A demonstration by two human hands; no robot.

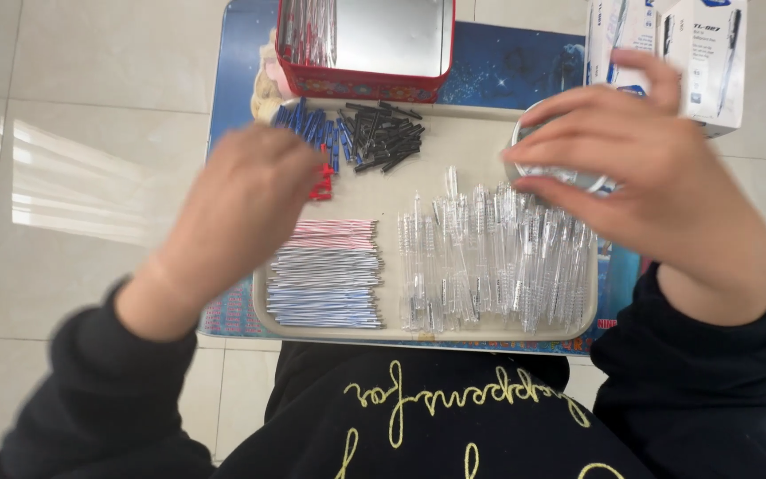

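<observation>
A beige tray (480, 133) lies on a small blue table. My left hand (241, 208) hovers over its left part, fingers curled at a small red pen part (322, 184); the grip itself is blurred. My right hand (644, 168) reaches over the tray's right corner, fingers spread around a round silver tin (569, 177). On the tray lie a row of clear pen barrels (489, 262), a stack of red and blue refills (328, 275), blue caps (312, 124) and black pen parts (387, 133).
A red metal box (365, 84) with a shiny lid stands at the table's far edge. White pen cartons (711, 62) stand at the far right. Pale floor tiles surround the table. My dark sweater fills the bottom.
</observation>
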